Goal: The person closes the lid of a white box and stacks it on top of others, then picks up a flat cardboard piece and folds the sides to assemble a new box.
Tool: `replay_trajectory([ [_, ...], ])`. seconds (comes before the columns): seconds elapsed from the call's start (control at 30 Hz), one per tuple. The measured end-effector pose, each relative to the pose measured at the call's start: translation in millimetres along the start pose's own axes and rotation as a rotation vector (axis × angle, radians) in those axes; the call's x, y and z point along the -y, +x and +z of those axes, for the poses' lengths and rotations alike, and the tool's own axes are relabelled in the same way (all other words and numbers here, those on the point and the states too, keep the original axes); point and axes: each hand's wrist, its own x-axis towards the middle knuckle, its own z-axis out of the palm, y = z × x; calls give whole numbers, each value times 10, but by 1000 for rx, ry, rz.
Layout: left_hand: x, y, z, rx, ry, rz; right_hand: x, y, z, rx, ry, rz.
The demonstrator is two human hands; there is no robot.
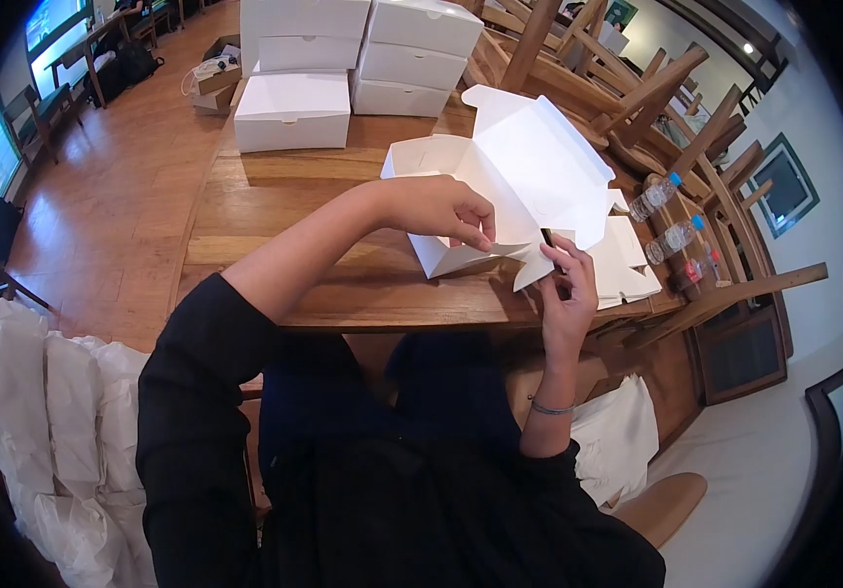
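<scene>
A white cardboard box [441,255] stands on the wooden table [333,279] with its lid [549,171] raised to the back right. My left hand [446,211] is over the box's front wall, its fingers curled and their tips close to the inner edge; whether they pinch the card is hard to tell. At the box's right front corner, my right hand [569,279] grips a white flap [533,269] between thumb and fingers. A small dark strip shows by its fingertips. The flap bends outward over the table's front edge.
Closed white boxes [294,108] are stacked at the back left. Flat white card [627,265] lies right of the open box, near several plastic bottles [674,241]. Upturned wooden chairs [657,98] stand behind. White wrapped bundles [69,421] are at the lower left.
</scene>
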Motion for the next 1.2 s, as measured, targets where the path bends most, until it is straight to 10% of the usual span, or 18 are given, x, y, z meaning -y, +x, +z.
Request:
replay_trajectory([
  [0.43,23,-5,4,52,-116,-39,-121,86,163,98,-6,-228],
  [1.2,24,-7,-15,74,48,-159,-222,54,276,84,436,146],
])
